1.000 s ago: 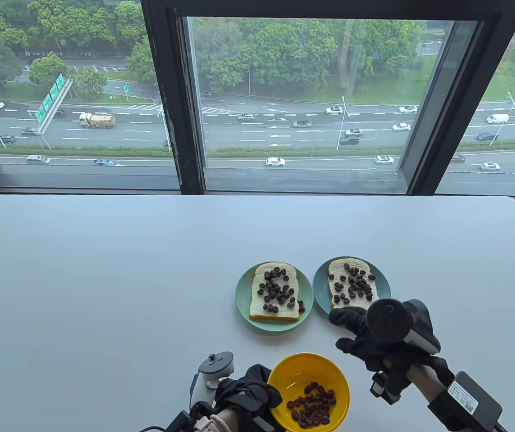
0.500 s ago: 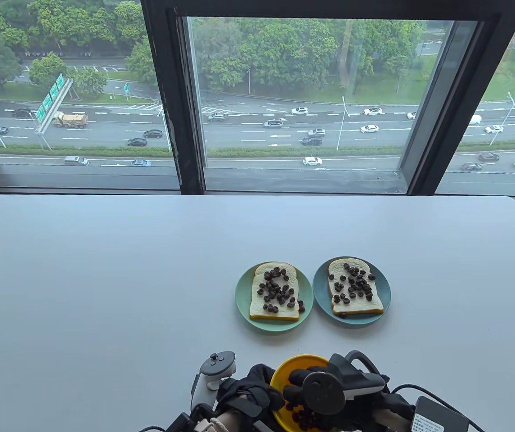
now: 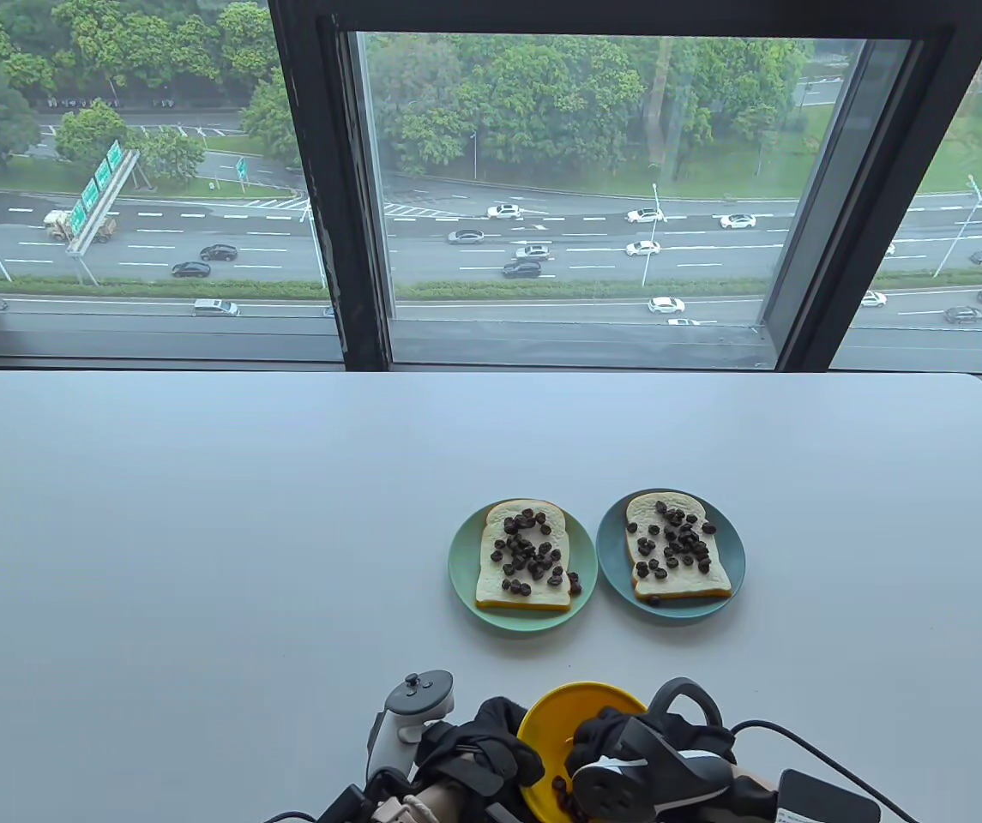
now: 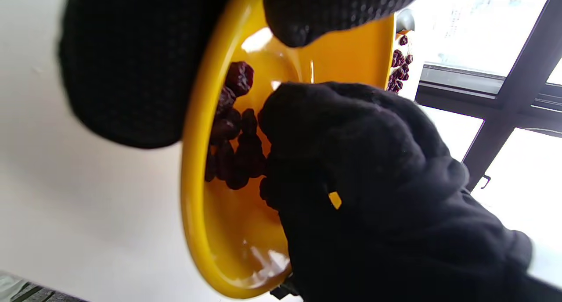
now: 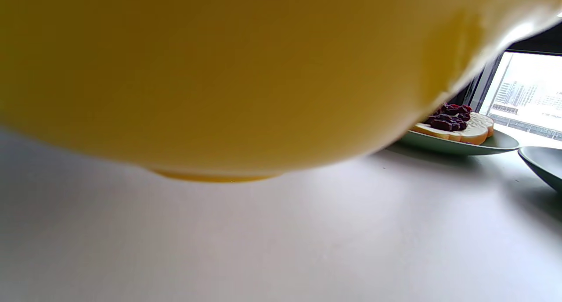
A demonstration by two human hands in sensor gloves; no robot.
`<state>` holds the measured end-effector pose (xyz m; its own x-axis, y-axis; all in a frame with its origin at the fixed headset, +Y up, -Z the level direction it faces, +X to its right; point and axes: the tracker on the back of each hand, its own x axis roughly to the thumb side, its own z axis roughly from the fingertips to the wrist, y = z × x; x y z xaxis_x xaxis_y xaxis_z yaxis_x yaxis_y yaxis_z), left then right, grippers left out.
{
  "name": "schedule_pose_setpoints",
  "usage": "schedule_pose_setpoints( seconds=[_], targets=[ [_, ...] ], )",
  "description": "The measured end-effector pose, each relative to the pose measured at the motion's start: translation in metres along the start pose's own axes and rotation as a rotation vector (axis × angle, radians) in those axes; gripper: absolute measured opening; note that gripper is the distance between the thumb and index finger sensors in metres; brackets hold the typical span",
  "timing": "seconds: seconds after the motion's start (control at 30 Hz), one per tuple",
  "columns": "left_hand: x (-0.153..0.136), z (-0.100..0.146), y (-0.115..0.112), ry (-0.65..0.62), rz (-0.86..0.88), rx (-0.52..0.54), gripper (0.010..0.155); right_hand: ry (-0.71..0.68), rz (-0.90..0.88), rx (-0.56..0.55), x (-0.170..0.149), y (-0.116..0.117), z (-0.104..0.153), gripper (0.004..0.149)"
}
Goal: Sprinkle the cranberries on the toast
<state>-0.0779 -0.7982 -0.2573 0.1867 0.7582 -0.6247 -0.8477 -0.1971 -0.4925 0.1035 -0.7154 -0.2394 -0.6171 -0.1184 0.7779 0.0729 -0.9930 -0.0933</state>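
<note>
1. Your left hand gripped the near-left rim of the yellow bowl, thumb hooked over the edge, and the right wrist view showed the bowl tipped up off the tabletop.
2. Your right hand was down inside that bowl, its fingers curled into the remaining cranberries; whether they had closed on any I cannot tell, since the glove hid the tips.
3. The left toast lay on its green plate straight beyond the bowl, already well covered.
4. The right toast sat on the blue plate just beside it, up and to the right of your right hand, also well covered. Both slices lay away from you, long axis pointing toward the window, so the right hand was the nearer one for either.
</note>
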Motion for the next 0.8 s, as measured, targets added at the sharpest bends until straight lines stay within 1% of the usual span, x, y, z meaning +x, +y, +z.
schedule_pose_setpoints(
  seconds=[0.03,0.1,0.23,0.33,0.43,0.47,0.5,0.57,0.6,0.67,0.8],
  targets=[
    [-0.001,-0.001,0.001,0.011,0.011,0.004,0.055,0.017,-0.015,-0.024,-0.003,-0.004,0.001,0.038],
    [-0.003,-0.001,0.003,0.028,0.010,0.009,0.055,0.029,-0.049,-0.030,-0.009,-0.011,0.002,0.037],
    [-0.005,-0.002,0.003,0.045,0.002,0.014,0.056,0.082,-0.176,-0.081,-0.028,-0.027,0.004,0.037],
    [-0.004,-0.002,0.003,0.044,0.006,0.006,0.056,0.169,-0.253,-0.123,-0.055,-0.039,0.001,0.037],
    [-0.004,-0.003,0.004,0.045,-0.003,0.004,0.056,0.356,-0.265,-0.149,-0.102,-0.040,-0.008,0.037],
    [-0.004,-0.003,0.003,0.047,-0.001,0.004,0.056,0.437,-0.253,-0.160,-0.124,-0.035,-0.014,0.037],
    [-0.004,-0.004,0.003,0.049,0.001,0.001,0.056,0.479,-0.239,-0.160,-0.138,-0.030,-0.018,0.037],
    [-0.005,-0.003,0.002,0.051,0.001,-0.006,0.056,0.615,-0.175,-0.116,-0.174,-0.013,-0.029,0.037],
    [-0.005,-0.003,0.001,0.051,-0.001,-0.007,0.056,0.658,-0.164,-0.092,-0.188,-0.003,-0.034,0.037],
    [-0.005,-0.003,0.003,0.051,-0.003,-0.005,0.056,0.721,-0.168,-0.052,-0.208,0.016,-0.040,0.037],
    [-0.005,-0.004,0.005,0.050,0.008,-0.005,0.056,0.779,-0.150,-0.005,-0.222,0.041,-0.048,0.037]
  ],
)
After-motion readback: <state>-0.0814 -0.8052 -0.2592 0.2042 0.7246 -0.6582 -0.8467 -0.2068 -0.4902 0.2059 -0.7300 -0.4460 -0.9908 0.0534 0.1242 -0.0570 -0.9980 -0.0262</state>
